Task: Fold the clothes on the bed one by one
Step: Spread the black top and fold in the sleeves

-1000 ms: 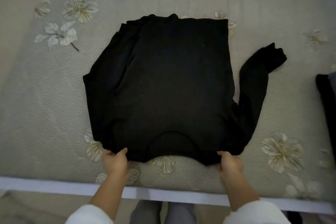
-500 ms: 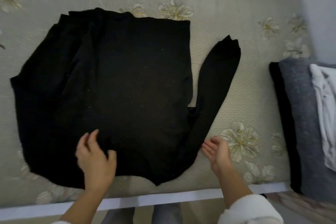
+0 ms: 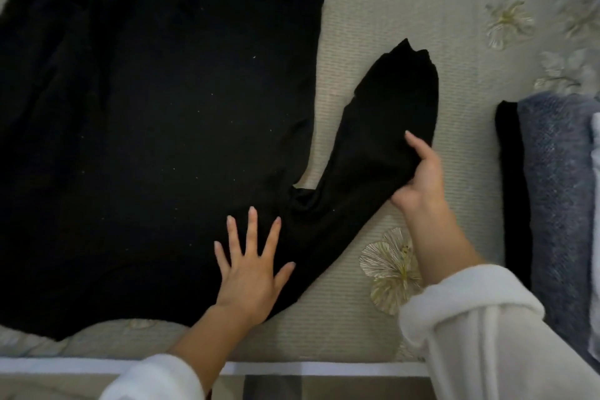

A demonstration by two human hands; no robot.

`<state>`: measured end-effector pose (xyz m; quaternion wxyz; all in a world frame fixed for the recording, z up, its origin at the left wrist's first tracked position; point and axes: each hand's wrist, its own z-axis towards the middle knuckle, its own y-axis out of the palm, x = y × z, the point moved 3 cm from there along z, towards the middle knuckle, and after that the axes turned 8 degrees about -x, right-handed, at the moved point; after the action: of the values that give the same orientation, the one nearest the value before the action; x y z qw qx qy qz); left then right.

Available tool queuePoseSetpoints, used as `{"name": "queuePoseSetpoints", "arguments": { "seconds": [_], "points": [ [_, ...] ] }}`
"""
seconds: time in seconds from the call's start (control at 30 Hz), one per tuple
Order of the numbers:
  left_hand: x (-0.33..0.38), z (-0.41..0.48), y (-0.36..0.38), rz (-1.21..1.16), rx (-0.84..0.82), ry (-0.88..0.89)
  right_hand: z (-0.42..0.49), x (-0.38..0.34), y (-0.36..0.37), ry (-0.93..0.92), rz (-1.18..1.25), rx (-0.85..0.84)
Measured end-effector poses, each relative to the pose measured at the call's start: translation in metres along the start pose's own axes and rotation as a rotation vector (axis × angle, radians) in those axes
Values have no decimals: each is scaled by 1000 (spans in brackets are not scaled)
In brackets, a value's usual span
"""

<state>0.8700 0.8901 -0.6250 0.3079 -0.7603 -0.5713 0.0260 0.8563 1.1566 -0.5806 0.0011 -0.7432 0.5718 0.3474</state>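
From the head camera, a black sweater lies spread flat on the flower-patterned bedspread, filling the left and middle. The left hand presses on its near right part, fingers straight and splayed, grasping nothing. The right hand clasps the sweater's long sleeve, which angles away to the right. At the right edge sit a folded grey knit and a folded black garment.

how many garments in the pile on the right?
3: black piece leftmost, grey-blue piece beside it, pale piece at the frame edge. More may be cut off.
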Motion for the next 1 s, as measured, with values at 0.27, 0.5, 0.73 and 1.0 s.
{"name": "queuePoseSetpoints", "arguments": {
  "seconds": [0.27,0.5,0.73,1.0],
  "points": [
    [32,-9,-1,92,-41,79,-90,-28,-56,-88,136,-52],
    [36,-7,5,103,-95,155,-88,-21,56,-491,-458,-122],
    [25,-7,18,287,-85,215,-47,104,142,-137,-1581,-731],
    [12,-22,33,320,-104,334,-44,123,47,-302,-1860,-412]
  ]
}}
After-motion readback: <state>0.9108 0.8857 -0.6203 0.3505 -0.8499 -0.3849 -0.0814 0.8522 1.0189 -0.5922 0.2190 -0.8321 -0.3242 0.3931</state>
